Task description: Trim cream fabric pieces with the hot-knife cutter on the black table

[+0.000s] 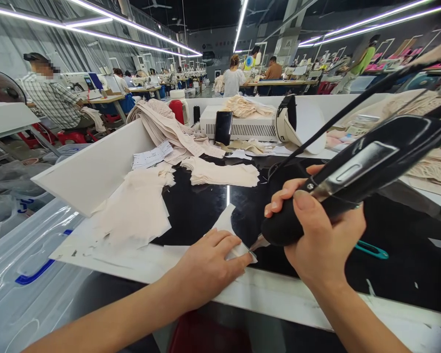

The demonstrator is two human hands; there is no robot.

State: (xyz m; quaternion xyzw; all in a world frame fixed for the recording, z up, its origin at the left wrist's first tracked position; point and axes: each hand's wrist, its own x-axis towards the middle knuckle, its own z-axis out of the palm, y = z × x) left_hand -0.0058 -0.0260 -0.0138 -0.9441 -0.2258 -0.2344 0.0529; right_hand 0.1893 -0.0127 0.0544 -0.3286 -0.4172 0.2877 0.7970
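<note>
My right hand [323,240] is wrapped round a black corded hand tool [356,176] with a silver slide plate on its side. Its narrow metal tip points down left and meets the edge of a small cream fabric piece [226,220]. My left hand [213,267] holds that piece down near the table's front edge, fingers curled over it and the fingertips close to the tool tip. Part of the fabric is hidden under my fingers. Behind it lies a stack of cream fabric pieces [224,172], and a larger pile of cut pieces [135,208] spreads to the left.
A white board [95,166] walls the table's left side. At the back stand a phone [224,126], a white vented box [250,128] and draped fabric strips [161,122]. A teal-handled tool [371,249] lies at right. Co-workers sit at sewing machines beyond.
</note>
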